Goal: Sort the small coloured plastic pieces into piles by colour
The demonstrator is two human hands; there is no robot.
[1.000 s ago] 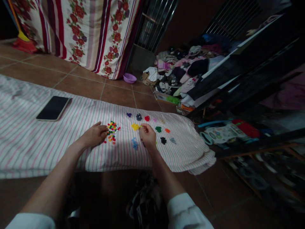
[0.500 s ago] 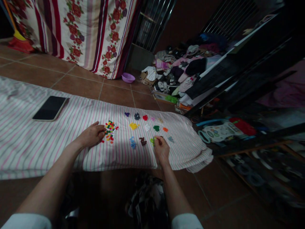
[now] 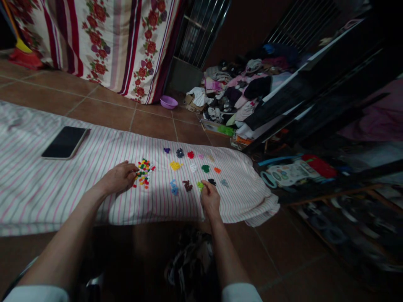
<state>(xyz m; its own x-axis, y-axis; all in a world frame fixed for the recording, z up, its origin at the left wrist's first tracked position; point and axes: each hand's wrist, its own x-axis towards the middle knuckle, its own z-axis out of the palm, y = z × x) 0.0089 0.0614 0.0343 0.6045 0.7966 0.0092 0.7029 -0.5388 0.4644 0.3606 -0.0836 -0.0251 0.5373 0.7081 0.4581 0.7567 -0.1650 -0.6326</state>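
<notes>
My left hand (image 3: 119, 178) rests on the striped cloth (image 3: 103, 144), its fingers curled together at the left edge of a loose pile of mixed small coloured pieces (image 3: 145, 170). Whatever its fingertips hold is hidden. My right hand (image 3: 210, 199) is closed in a pinch beside a small lime green pile (image 3: 200, 184); I cannot make out what is in it. Around it lie piles sorted by colour: brown (image 3: 187, 186), light blue (image 3: 174, 187), black (image 3: 212, 182), grey (image 3: 224, 183), dark green (image 3: 205, 168), white (image 3: 193, 168) and yellow (image 3: 175, 166).
Farther back sit red (image 3: 190, 154), dark grey (image 3: 179, 153) and purple (image 3: 166, 150) piles, with orange (image 3: 217, 170) to the right. A phone (image 3: 65, 143) lies at the left. Beyond are a purple basin (image 3: 168, 102) and heaped clothes (image 3: 239, 88); a cluttered shelf (image 3: 343, 184) stands right.
My right hand has shifted slightly left and down, uncovering the black pile. The left hand stays at the mixed pile. The whole view has moved very slightly.
</notes>
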